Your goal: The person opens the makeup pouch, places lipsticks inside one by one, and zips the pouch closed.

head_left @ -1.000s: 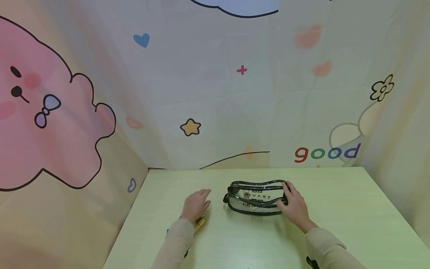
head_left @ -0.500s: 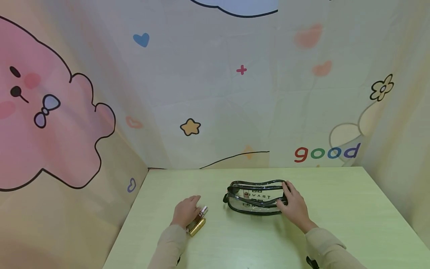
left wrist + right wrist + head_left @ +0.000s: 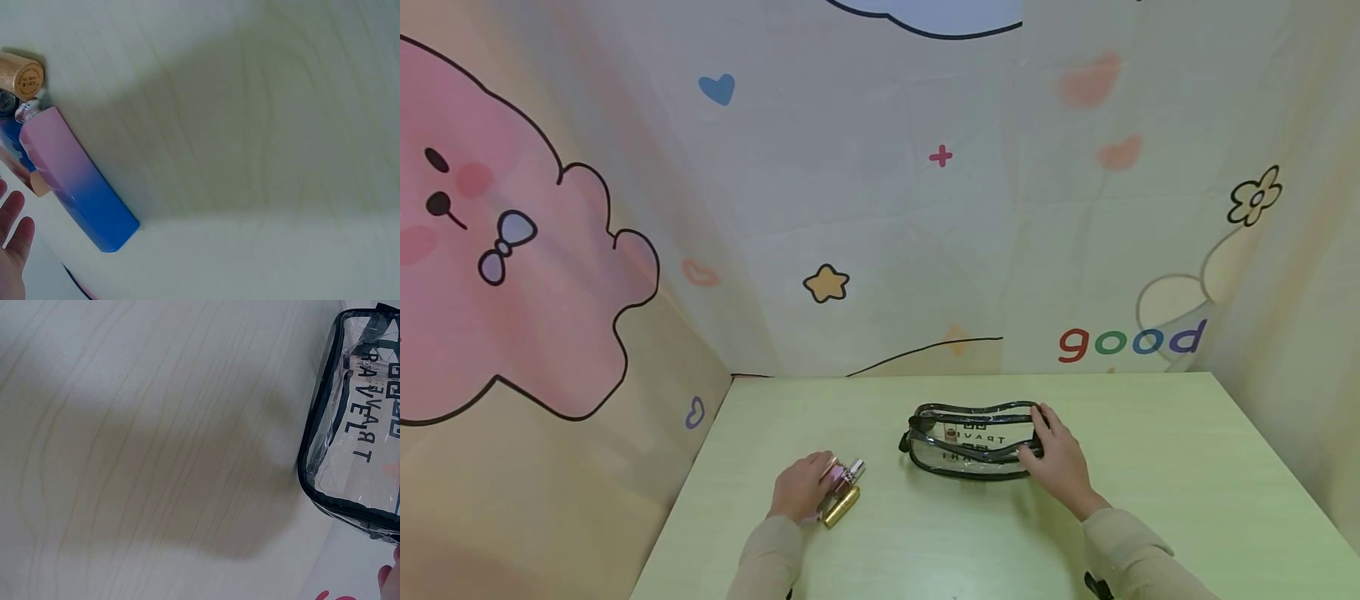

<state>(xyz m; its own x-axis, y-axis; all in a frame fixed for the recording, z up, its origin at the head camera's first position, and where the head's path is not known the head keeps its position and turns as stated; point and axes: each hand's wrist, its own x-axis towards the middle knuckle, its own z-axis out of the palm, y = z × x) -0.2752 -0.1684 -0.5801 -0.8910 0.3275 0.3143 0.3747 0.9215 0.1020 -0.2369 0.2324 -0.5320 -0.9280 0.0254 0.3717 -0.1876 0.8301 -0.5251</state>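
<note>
My left hand [image 3: 802,485] is low at the left of the table, its fingertips right at a small cluster of cosmetics. There a gold tube [image 3: 842,507] lies slanted, beside a silver-capped tube [image 3: 854,472] and something pink, partly hidden by the hand. In the left wrist view, spread fingers [image 3: 19,240] show beside a pink-to-blue angular container [image 3: 81,181] and a gold round cap [image 3: 25,80]. My right hand [image 3: 1060,462] grips the right end of a clear, black-edged toiletry pouch [image 3: 973,475], its top gaping; a small reddish item shows inside.
The pale wood-grain table [image 3: 955,550] meets a cartoon-printed cloth [image 3: 880,208] at its back edge, and more cloth hangs at both sides. Mirrored lettering [image 3: 985,438] shows on the pouch wall.
My left hand has moved left and toward the body, from near the pouch to the cosmetics, which now show more fully. The right hand and the pouch have stayed in place.
</note>
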